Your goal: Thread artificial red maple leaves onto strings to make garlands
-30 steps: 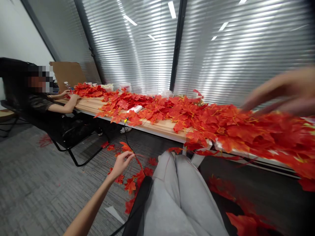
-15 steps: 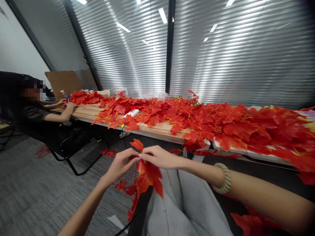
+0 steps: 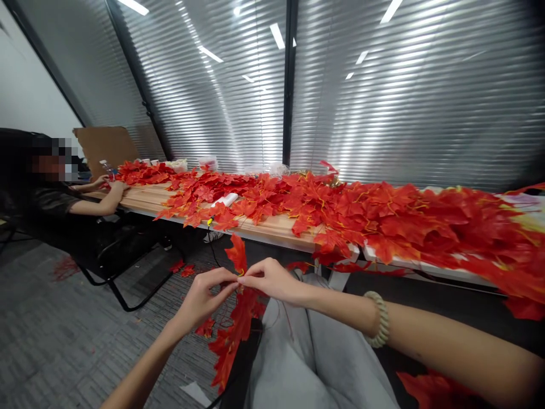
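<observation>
Above my lap, my left hand [image 3: 208, 292] and my right hand [image 3: 272, 279] meet fingertip to fingertip, both pinching the thin stem of a red leaf garland [image 3: 242, 312]. One small leaf [image 3: 237, 254] stands up above the fingers. Below them the other leaves hang in a string beside my grey-clad leg. A thin dark strand trails under my right hand. The exact spot between the fingertips is too small to make out.
A long wooden table [image 3: 272, 225] bears a deep heap of red leaves [image 3: 395, 218] and a white box-like object [image 3: 225, 200]. At the left sits a person [image 3: 96, 205] with both hands at the table. Leaves lie on the grey floor [image 3: 106, 346].
The upper leaf now stands taller above my fingers. The large leaf below has turned and swung left, and more of the hanging string shows. The view has shifted slightly.
</observation>
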Demonstrator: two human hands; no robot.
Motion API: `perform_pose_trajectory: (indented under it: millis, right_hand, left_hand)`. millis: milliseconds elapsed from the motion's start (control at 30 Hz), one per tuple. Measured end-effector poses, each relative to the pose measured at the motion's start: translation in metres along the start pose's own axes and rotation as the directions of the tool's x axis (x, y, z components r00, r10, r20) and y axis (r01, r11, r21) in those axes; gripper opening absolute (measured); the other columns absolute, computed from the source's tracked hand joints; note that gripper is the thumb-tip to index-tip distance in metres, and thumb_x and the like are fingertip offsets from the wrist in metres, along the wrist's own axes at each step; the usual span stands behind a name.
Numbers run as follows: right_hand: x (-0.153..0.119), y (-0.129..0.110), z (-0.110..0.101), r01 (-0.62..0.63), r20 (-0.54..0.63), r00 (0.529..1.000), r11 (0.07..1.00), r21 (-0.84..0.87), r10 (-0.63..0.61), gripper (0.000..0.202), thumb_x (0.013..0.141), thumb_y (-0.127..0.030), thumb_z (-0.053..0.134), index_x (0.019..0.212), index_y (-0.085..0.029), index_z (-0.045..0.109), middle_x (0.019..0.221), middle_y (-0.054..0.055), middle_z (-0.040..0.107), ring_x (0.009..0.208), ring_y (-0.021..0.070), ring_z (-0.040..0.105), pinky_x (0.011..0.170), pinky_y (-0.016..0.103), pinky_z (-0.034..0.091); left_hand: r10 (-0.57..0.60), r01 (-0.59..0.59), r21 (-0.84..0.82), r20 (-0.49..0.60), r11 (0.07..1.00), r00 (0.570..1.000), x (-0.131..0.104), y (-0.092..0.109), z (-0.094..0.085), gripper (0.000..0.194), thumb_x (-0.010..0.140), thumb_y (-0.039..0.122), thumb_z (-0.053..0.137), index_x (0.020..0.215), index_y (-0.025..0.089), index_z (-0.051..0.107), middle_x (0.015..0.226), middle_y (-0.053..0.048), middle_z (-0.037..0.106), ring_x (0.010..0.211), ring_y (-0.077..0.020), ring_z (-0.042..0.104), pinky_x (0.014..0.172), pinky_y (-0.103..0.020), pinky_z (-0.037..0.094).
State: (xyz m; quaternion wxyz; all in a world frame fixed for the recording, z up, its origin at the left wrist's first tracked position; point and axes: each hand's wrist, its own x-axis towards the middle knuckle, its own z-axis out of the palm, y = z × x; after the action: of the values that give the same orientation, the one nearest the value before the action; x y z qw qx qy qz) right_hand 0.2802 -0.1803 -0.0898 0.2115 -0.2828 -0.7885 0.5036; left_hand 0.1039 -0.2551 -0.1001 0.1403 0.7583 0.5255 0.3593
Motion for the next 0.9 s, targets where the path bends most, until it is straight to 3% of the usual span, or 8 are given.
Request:
perform_pose_trajectory:
  millis: [133,200,300,433,533,667,900]
  right_hand:
    - [0.001,0.004,0.004,-0.161,0.106,0.984,0.972,0.170,0.144,0.024,0.084,-0.023,0.054,0.067,-0.009,0.063,0.053,-0.003,0.051,0.046,0.0052,0.041,0.046,0.018,0.028]
    - [0.003,0.007,0.008,-0.200,0.092,0.978,0.968,0.150,0.187,0.018,0.085,-0.021,0.051,0.074,-0.010,0.062,0.056,-0.002,0.054,0.047,0.0059,0.044,0.046,0.017,0.030]
    - [0.004,0.014,0.011,-0.094,0.006,0.995,0.988,-0.120,0.096,0.013,0.081,-0.019,0.054,0.085,-0.011,0.063,0.066,0.002,0.061,0.056,0.0089,0.050,0.052,0.019,0.032]
    - [0.001,0.020,0.007,0.110,0.110,0.991,0.909,-0.401,-0.072,0.022,0.084,-0.021,0.048,0.082,-0.014,0.069,0.077,0.007,0.068,0.065,0.0126,0.055,0.057,0.021,0.030]
    - [-0.008,0.018,0.000,0.157,0.133,0.985,0.879,-0.451,-0.108,0.024,0.085,-0.020,0.047,0.081,-0.015,0.070,0.075,0.006,0.068,0.062,0.0117,0.054,0.056,0.021,0.028]
    - [-0.019,0.010,-0.010,0.121,0.090,0.992,0.886,-0.448,-0.089,0.021,0.083,-0.017,0.048,0.078,-0.013,0.069,0.067,0.004,0.065,0.055,0.0088,0.047,0.052,0.020,0.025]
    - [-0.020,0.012,-0.011,0.100,0.085,0.994,0.889,-0.447,-0.069,0.020,0.082,-0.014,0.049,0.073,-0.012,0.067,0.056,0.000,0.056,0.050,0.0073,0.038,0.049,0.019,0.022]
  left_hand:
    - [0.018,-0.018,0.010,0.023,1.000,1.000,-0.001,-0.003,0.006,0.015,0.086,0.020,0.054,0.087,0.018,0.069,0.078,-0.003,0.068,0.070,-0.0124,0.061,0.065,-0.020,0.046]
    - [0.028,-0.029,0.035,0.022,0.999,0.999,-0.002,-0.007,0.009,0.015,0.085,0.021,0.054,0.087,0.018,0.069,0.078,-0.004,0.069,0.069,-0.0128,0.062,0.064,-0.020,0.047]
    - [0.042,-0.042,0.089,0.003,0.995,0.999,-0.005,-0.017,0.015,0.013,0.084,0.022,0.056,0.085,0.018,0.069,0.079,-0.004,0.070,0.069,-0.0136,0.064,0.064,-0.020,0.048]
    - [0.098,-0.095,0.127,-0.017,0.987,0.995,-0.011,-0.023,0.022,0.011,0.083,0.021,0.058,0.083,0.018,0.069,0.078,-0.004,0.070,0.069,-0.0139,0.065,0.064,-0.020,0.049]
    - [0.074,-0.071,0.116,-0.022,0.991,0.997,-0.015,-0.019,0.025,0.010,0.082,0.021,0.059,0.084,0.018,0.069,0.078,-0.003,0.071,0.068,-0.0132,0.065,0.064,-0.019,0.049]
    - [-0.008,0.013,0.095,-0.054,0.995,0.999,-0.014,-0.013,0.032,0.010,0.080,0.024,0.063,0.081,0.019,0.070,0.079,-0.002,0.073,0.069,-0.0139,0.066,0.066,-0.019,0.050]
    - [-0.058,0.064,0.069,-0.089,0.996,0.994,-0.013,-0.021,0.045,0.011,0.080,0.025,0.063,0.080,0.018,0.072,0.077,-0.003,0.074,0.067,-0.0146,0.067,0.064,-0.019,0.050]
